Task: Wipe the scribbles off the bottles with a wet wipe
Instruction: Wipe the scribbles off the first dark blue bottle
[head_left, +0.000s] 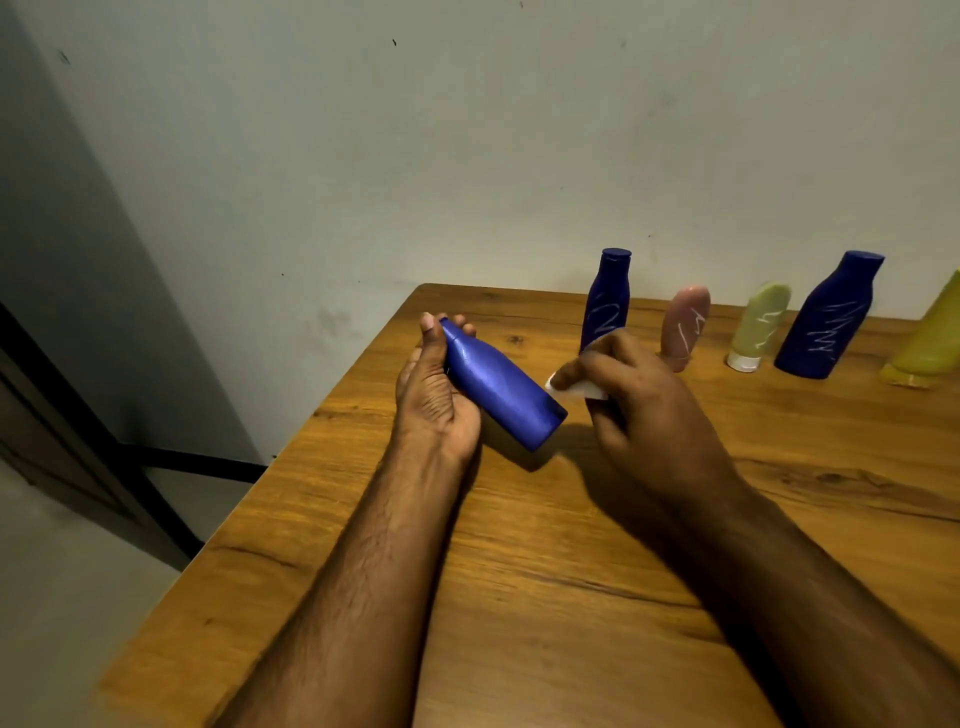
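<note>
1. The left hand (434, 395) grips a blue bottle (501, 387) near its cap end, fingers curled round the far side and thumb along the near side. The bottle is tilted, cap up and away, base low and close to the desk (519, 597); whether the base touches the wood I cannot tell.

2. The right hand (639, 395) pinches a folded white wet wipe (579, 387) between thumb and fingers. The wipe sits just beside the bottle's lower body, apart from it, not pressed on.

3. The side of the held bottle that faces the camera shows no scribble. My judgement: this bottle is at or near the end of its wiping, or the wipe is between strokes. The hidden side cannot be checked from here.

4. Standing at the back of the desk, near the wall, with white scribbles on them: a dark blue bottle (607, 299), a pink tube (685, 327), a pale green tube (759, 327) and a second dark blue bottle (831, 317). A yellow tube (930, 343) is cut off by the frame edge; no marks can be made out on it.

5. The task is therefore early, with at least four items left to wipe.

6. The next move likely calls for turning the held bottle to check its hidden side, wiping any leftover marks, then setting it down apart from the scribbled ones and picking up the nearest.
</note>
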